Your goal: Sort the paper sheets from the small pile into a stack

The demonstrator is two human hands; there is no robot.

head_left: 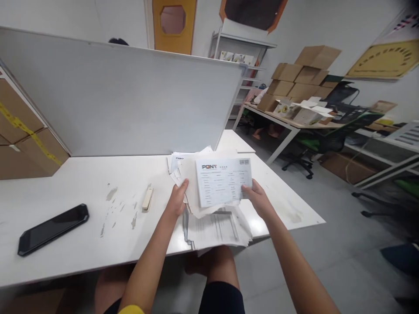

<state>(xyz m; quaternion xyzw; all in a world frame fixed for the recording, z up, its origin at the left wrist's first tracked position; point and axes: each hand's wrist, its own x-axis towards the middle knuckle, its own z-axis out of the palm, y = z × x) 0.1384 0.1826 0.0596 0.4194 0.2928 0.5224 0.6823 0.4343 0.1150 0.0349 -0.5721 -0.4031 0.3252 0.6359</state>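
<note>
My left hand is closed on the left edge of some cream-coloured sheets with uneven edges. In front of them is a white printed sheet headed "PONY", its right edge pinched between the thumb and fingers of my right hand. Both are held above the white table. Below them, near the table's front edge, lies a loose stack of printed papers. More papers stick out behind the held sheets, partly hidden by them. A cream stapler rests to the left of my left hand.
A black phone lies on the white table at the left. Behind stands a grey partition, with cardboard boxes beside it. At the right are an office chair and another table piled with boxes.
</note>
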